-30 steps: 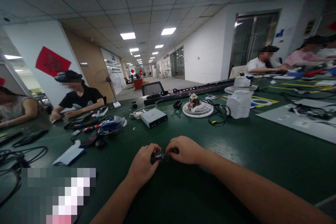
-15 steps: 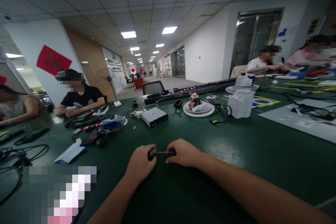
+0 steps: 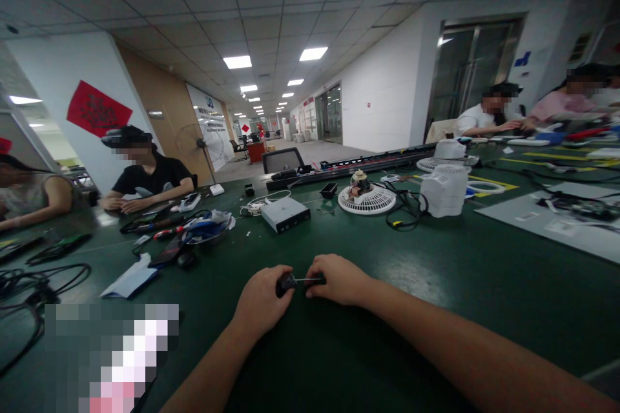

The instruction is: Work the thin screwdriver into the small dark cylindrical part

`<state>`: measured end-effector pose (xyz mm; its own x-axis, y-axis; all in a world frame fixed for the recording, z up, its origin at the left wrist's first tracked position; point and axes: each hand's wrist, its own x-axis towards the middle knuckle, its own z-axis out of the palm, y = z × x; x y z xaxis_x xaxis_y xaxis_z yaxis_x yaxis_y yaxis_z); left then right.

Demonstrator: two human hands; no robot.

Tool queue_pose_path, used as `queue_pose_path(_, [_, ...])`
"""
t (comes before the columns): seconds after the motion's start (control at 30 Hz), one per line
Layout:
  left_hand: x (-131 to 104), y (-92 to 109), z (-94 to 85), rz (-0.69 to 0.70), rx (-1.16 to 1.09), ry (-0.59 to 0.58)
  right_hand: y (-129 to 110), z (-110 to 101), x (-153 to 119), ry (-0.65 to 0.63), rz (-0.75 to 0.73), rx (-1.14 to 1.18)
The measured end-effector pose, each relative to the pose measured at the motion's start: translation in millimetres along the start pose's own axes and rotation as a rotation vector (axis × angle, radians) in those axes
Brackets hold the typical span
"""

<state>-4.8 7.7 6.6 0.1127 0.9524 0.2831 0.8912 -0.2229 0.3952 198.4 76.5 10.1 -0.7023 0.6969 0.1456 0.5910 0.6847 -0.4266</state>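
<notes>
My left hand (image 3: 261, 300) is closed around a small black object (image 3: 285, 284), whose kind I cannot make out. My right hand (image 3: 339, 279) grips a screwdriver (image 3: 308, 280) by its dark handle, mostly hidden in the fingers. The thin metal shaft points left and its end meets the black object or lies just in front of it. Both hands are low over the green table (image 3: 368, 342), close together. Past them stands a grey box-shaped drive (image 3: 285, 214).
A white fan grille (image 3: 367, 200) with a motor, a white plastic housing (image 3: 444, 192) and black cables (image 3: 407, 213) stand farther back. At left are a folded blue cloth (image 3: 130, 277) and a tray of tools (image 3: 208, 229). Other people sit at the far sides.
My left hand has shifted slightly right with the black object, which is turned a little. The right hand has barely moved and keeps hold of the screwdriver.
</notes>
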Motion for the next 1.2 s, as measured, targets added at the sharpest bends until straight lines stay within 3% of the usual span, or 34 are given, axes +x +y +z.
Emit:
queue_pose_path(0.13, [0.5,-2.4,1.3,-0.008,-0.018,-0.011,1.6,1.2,2.3,0.038,0.016,0.03])
queue_pose_path(0.3, [-0.3,-0.2,1.7,0.018,-0.232,-0.003,0.5,2.0,4.5,0.179,-0.046,0.295])
queue_pose_path(0.43, [-2.5,7.1,-0.5,0.069,-0.361,0.027,-1.5,4.3,4.6,0.13,-0.079,0.415])
queue_pose_path(0.63, [-5.2,10.9,-0.4,0.093,-0.377,0.085,-1.2,-1.4,3.2,0.219,-0.127,0.301])
queue_pose_path(0.77, [-6.9,10.2,0.9,0.172,-0.363,0.1,-1.4,-6.2,1.6,0.181,-0.096,0.347])
queue_pose_path(0.97, [-7.9,8.2,0.5,0.213,-0.354,0.114,-14.1,-6.4,-4.0,0.244,-0.025,0.138])
queue_pose_path(1.03, [-7.6,7.2,0.8,0.204,-0.363,0.14,-16.0,-3.8,-3.3,0.231,-0.004,0.176])
queue_pose_path(1.2, [-7.3,9.3,1.6,0.213,-0.399,0.121,-4.3,1.5,2.8,0.058,0.002,0.411])
